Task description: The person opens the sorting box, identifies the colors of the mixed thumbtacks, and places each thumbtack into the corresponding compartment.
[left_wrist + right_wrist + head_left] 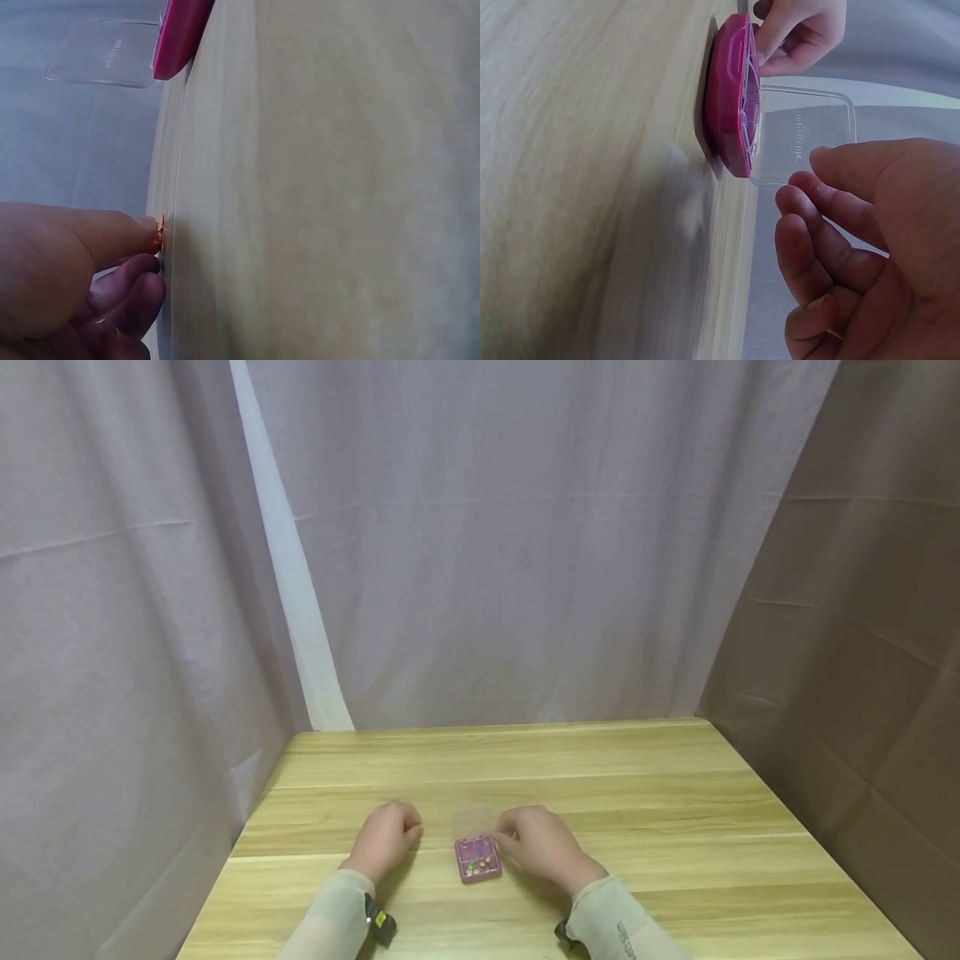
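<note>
A pink pill box [482,878] with clear dividers lies on the table in the head view, its transparent lid [821,127] swung back. Small green and pale pieces [480,865] sit in its near compartments. To the left of the box, my left hand [386,837] is down at the tabletop, thumb and fingers pinching a small shiny orange piece [160,231]; its exact kind is too small to tell. My right hand [542,843] is just right of the box, fingers loosely bent beside the lid and nothing between them.
The wood-grain table [645,793] extends beyond both hands to its back edge. Grey curtains [525,568] hang behind it and along the sides, with a pale gap [288,552] at the left back. Dark wrist straps sit on both sleeves.
</note>
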The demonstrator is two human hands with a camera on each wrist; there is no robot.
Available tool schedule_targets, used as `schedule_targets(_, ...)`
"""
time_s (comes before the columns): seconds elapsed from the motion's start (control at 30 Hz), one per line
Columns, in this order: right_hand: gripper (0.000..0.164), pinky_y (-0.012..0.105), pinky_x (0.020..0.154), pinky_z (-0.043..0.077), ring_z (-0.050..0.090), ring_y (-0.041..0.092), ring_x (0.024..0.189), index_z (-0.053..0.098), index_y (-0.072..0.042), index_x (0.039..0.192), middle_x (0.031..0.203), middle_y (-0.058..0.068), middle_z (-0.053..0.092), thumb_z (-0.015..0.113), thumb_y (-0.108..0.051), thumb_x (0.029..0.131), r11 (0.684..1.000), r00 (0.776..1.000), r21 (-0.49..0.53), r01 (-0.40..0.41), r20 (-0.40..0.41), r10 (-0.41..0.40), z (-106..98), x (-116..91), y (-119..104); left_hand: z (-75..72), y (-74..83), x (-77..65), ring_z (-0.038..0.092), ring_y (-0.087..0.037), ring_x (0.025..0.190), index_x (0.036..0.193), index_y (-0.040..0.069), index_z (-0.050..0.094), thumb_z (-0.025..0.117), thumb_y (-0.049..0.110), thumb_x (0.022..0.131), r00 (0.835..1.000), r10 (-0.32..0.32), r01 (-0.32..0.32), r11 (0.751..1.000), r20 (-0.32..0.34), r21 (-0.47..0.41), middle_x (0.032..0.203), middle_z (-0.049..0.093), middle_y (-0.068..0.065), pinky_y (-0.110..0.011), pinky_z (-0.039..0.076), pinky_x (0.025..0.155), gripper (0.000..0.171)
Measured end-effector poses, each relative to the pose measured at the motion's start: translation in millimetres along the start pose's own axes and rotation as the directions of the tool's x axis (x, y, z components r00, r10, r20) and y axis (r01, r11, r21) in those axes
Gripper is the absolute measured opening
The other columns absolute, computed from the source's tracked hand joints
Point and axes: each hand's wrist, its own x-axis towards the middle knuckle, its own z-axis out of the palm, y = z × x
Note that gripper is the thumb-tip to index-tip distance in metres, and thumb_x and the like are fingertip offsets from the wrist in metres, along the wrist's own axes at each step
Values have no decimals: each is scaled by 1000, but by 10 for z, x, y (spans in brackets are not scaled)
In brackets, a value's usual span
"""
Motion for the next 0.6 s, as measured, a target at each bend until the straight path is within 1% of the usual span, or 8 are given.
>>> schedule_targets(0.17,13,37,72,56,57,1,71,74,-24,90,83,-15,71,66,-34,92,1000,1000,8,4,-8,-4,-19,-3,-9,7,-14,37,53,-9,65,70,23,65,72,15,85,1000,-1,1,1000,-10,6,69,62,10,-34,52,66,18)
schedule_targets(0.37,14,32,65,53,55,3,61,74,-24,89,81,-15,70,66,-36,92,1000,1000,29,-9,-4,9,-35,-6,-18,-13,5,29,53,-8,65,70,24,64,71,13,84,1000,15,-15,1000,-18,0,68,60,12,-34,51,65,19)
schedule_targets(0.47,15,33,66,54,55,3,63,74,-24,89,82,-15,70,66,-36,92,1000,1000,27,-9,-4,9,-48,-13,-17,-47,75,1,51,-8,62,67,24,61,68,9,83,999,41,-41,999,-34,2,64,58,11,-32,50,62,23)
schedule_targets(0.53,15,35,68,54,56,2,66,74,-24,89,82,-15,70,66,-37,92,1000,1000,23,-10,-4,10,-58,-21,-16,-79,157,-27,51,-9,61,66,22,61,67,9,82,996,74,-75,997,-45,-9,63,58,10,-32,50,61,22)
schedule_targets(0.6,15,36,70,55,56,2,68,73,-24,89,83,-15,70,66,-37,92,1000,1000,23,-9,-5,9,-71,-26,-17,-109,257,-61,53,-8,62,69,20,64,68,10,83,993,105,-107,994,-53,-23,66,61,9,-33,51,61,18)
